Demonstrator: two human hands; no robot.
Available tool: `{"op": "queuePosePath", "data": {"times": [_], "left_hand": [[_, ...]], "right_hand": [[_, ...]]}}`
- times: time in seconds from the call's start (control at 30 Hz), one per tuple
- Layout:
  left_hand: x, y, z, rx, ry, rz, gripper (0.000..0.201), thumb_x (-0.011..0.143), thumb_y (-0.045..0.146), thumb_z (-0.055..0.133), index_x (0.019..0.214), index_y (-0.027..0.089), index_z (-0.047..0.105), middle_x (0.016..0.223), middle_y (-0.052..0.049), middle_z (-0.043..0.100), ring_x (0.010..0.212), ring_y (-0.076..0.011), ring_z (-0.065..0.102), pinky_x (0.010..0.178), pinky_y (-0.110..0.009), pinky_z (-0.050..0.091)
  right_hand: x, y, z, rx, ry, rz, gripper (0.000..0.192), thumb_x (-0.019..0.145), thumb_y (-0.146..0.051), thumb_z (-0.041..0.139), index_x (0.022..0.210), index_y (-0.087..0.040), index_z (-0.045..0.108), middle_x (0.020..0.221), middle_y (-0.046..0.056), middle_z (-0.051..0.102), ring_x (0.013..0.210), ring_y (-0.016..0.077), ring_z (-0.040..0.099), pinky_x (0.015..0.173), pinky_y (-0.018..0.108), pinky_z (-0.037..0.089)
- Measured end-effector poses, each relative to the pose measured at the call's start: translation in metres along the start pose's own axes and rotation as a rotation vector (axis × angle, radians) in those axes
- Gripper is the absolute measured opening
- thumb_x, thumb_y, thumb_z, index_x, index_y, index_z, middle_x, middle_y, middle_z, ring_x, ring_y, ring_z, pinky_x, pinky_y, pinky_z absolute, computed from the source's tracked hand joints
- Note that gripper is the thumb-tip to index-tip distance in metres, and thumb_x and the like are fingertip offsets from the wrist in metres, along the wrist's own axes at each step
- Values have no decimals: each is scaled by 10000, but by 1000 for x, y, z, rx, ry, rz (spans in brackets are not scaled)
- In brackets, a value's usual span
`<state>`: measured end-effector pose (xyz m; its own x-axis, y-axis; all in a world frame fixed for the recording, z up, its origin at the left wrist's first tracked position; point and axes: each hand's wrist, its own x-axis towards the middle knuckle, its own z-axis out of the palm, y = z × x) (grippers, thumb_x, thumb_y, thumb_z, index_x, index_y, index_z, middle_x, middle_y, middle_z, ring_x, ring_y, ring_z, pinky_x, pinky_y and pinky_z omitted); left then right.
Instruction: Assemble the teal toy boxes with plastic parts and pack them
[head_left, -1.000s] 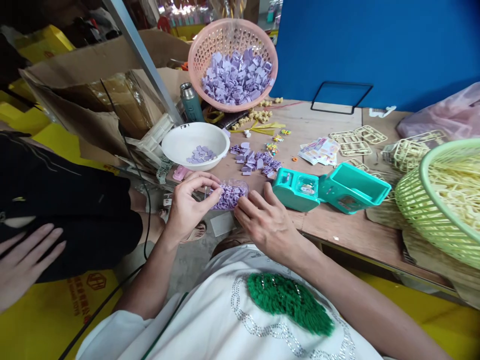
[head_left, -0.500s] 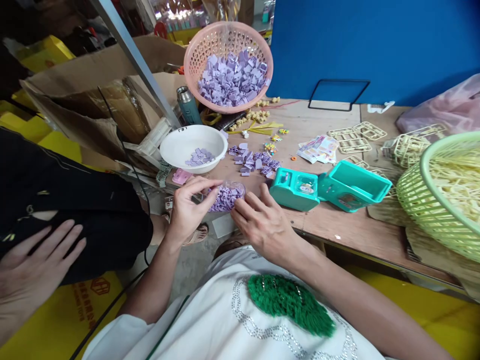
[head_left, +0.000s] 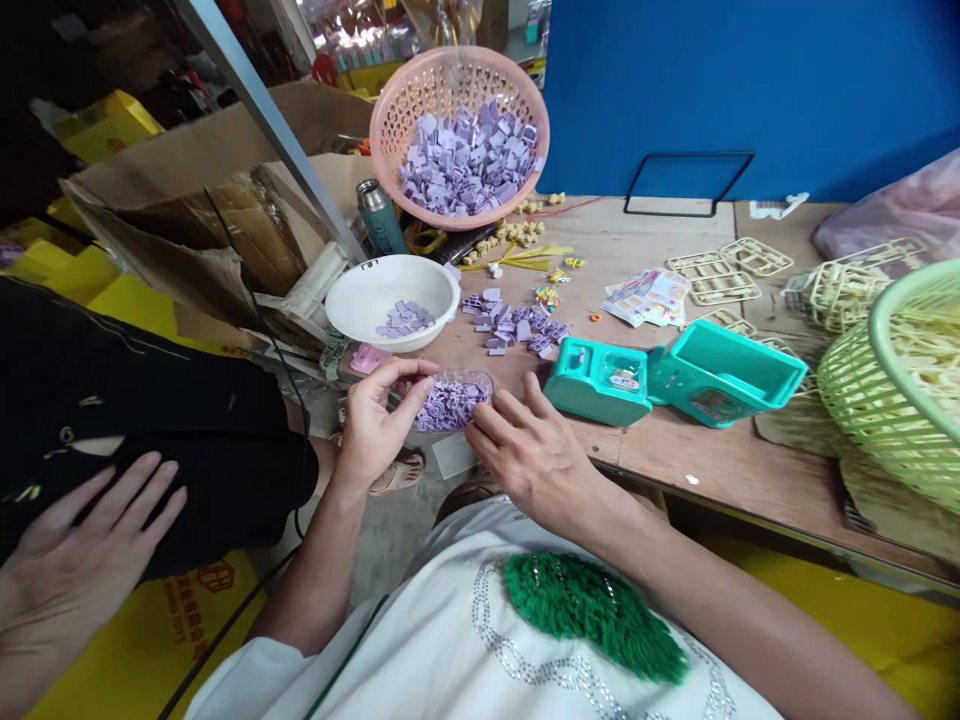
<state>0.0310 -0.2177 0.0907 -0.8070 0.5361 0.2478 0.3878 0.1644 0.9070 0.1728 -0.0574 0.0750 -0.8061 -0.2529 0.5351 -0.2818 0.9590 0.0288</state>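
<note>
A small clear bag of tiny purple parts (head_left: 451, 400) lies at the near edge of the wooden table (head_left: 675, 450). My left hand (head_left: 379, 420) pinches the bag's left end between thumb and fingers. My right hand (head_left: 529, 450) rests on the table at the bag's right end, fingertips touching it. Loose purple pieces (head_left: 514, 325) lie just beyond the bag. A white bowl (head_left: 394, 292) with a few purple pieces stands to the left of them. A teal toy box (head_left: 679, 378), lying open in two halves, sits right of my right hand.
A pink basket (head_left: 457, 135) full of purple pieces leans at the back. A green basket (head_left: 896, 400) of cream parts fills the right edge, with cream frames (head_left: 731, 275) and sticker sheets (head_left: 649, 297) behind. Another person's hand (head_left: 75, 570) rests on dark cloth at the left. Cardboard and a flask (head_left: 379, 215) stand left.
My hands stay on the bag, the left one shifting its pinch slightly. The other person's hand at the left has slid right and up on the dark cloth.
</note>
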Motion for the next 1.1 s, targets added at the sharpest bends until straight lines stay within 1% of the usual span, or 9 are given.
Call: {"op": "queuePosePath", "data": {"times": [0.1, 0.2, 0.33, 0.5, 0.63, 0.77, 0.9, 1.0, 1.1], "left_hand": [[0, 0, 0, -75, 45, -88, 173, 817, 318, 863, 906, 171, 836, 854, -46, 792, 766, -154, 686, 733, -243, 549], [0, 0, -2, -152, 63, -139, 205, 761, 343, 903, 848, 169, 836, 810, -48, 796, 743, -160, 712, 717, -242, 574], [0, 2, -4, -203, 72, -169, 207, 756, 351, 910, 842, 174, 845, 816, -56, 811, 747, -167, 742, 733, -246, 601], [-1, 0, -4, -277, 126, -169, 199, 729, 326, 934, 825, 179, 841, 803, -43, 802, 736, -138, 724, 723, -214, 582], [-5, -2, -1, -318, 197, -102, 195, 732, 301, 935, 836, 180, 823, 814, -37, 802, 755, -140, 730, 741, -223, 591], [-11, 1, 3, -247, 271, 8, 170, 785, 280, 907, 857, 182, 789, 831, -33, 807, 777, -157, 756, 770, -248, 605], [-17, 1, 4, -60, 345, 125, 149, 838, 292, 875, 889, 191, 778, 854, -28, 791, 807, -162, 735, 798, -270, 585], [-21, -3, 2, 119, 349, 218, 125, 907, 324, 823, 918, 208, 778, 879, -30, 776, 837, -172, 716, 821, -296, 569], [-22, -6, 0, 227, 338, 302, 92, 955, 312, 777, 951, 220, 769, 913, -40, 774, 871, -185, 718, 872, -327, 573]], "right_hand": [[0, 0, 0, 11, -13, 4, 223, 1066, -136, 542, 946, -175, 726, 953, 83, 669, 960, 265, 541, 1076, 538, 428], [1, 0, -1, 16, -26, 3, 220, 1067, -141, 544, 953, -176, 730, 961, 88, 671, 959, 265, 538, 1082, 530, 424], [3, 0, -1, 14, -19, -4, 227, 1063, -137, 545, 929, -180, 723, 950, 84, 669, 939, 265, 533, 1076, 531, 414], [4, -1, 1, -12, 35, -7, 241, 1062, -140, 552, 902, -184, 727, 892, 71, 647, 928, 263, 520, 1065, 520, 388], [5, -1, 2, -21, 56, -16, 233, 1051, -133, 565, 894, -181, 730, 883, 70, 636, 920, 264, 508, 1058, 514, 375], [5, -2, 1, -13, 60, -15, 206, 1032, -113, 588, 890, -174, 725, 899, 72, 643, 916, 261, 507, 1052, 507, 372], [6, -4, 1, -3, 49, -16, 166, 1019, -108, 620, 915, -168, 735, 922, 73, 655, 930, 263, 513, 1070, 517, 374], [6, -5, 1, -8, 47, -16, 160, 1019, -114, 620, 928, -169, 739, 916, 76, 655, 940, 268, 516, 1074, 525, 381], [6, -5, -1, -11, 42, -17, 189, 1027, -113, 599, 910, -173, 735, 912, 77, 658, 933, 267, 519, 1072, 525, 388]]}}
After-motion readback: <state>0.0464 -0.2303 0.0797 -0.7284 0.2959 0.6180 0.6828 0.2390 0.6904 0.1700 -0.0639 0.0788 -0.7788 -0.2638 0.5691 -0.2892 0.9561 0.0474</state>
